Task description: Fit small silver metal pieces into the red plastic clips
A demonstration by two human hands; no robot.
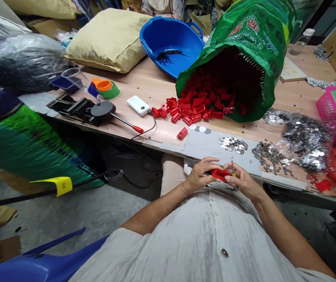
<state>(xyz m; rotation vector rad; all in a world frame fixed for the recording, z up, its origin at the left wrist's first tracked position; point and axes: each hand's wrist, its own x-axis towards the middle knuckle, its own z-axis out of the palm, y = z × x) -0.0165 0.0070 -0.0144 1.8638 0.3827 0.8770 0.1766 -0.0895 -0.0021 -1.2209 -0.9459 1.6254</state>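
My left hand [199,175] grips a small red plastic part [219,173] just in front of my belly, below the table edge. My right hand [242,180] pinches the other end of that part and also holds a thin tool with a yellow handle [233,169] upright. A pile of the same red parts [196,107] spills onto the table from a green sack [253,43] lying on its side. One loose red part [182,133] lies nearer the table's edge. Small shiny metal pieces [233,144] are heaped just beyond my hands.
A blue basin [170,39] with dark thin pieces stands at the back. A white power bank [138,105] with a cable, a black press tool [88,110], tape rolls [107,88] and a pink basket [334,111] sit on the wooden table [156,86]. Bags of metal pieces [306,139] lie right.
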